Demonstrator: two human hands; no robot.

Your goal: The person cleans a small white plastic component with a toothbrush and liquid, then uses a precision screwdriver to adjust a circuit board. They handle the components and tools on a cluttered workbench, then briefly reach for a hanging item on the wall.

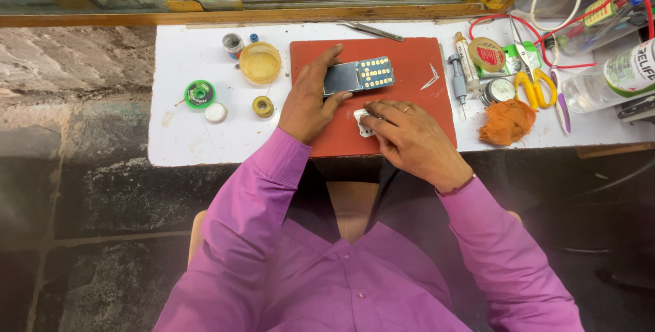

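White worktop [198, 137], red mat [409, 59] centred on it. Left hand [307, 103] grips a small keypad phone [358, 76] lying flat on the mat. Right hand [409, 137] fingers pinch a small white part [361, 122] beside it. Looks mid-disassembly; next move needs a steady phone and careful fingertip work.

1. A white table [184, 134] carries everything;
2. a red mat [409, 59] lies at its middle;
3. left: yellow dish [260, 62], green solder reel [199, 94], white cap [216, 113];
4. right: yellow-handled scissors [534, 88], orange cloth [506, 121], clear bottle [614, 76].
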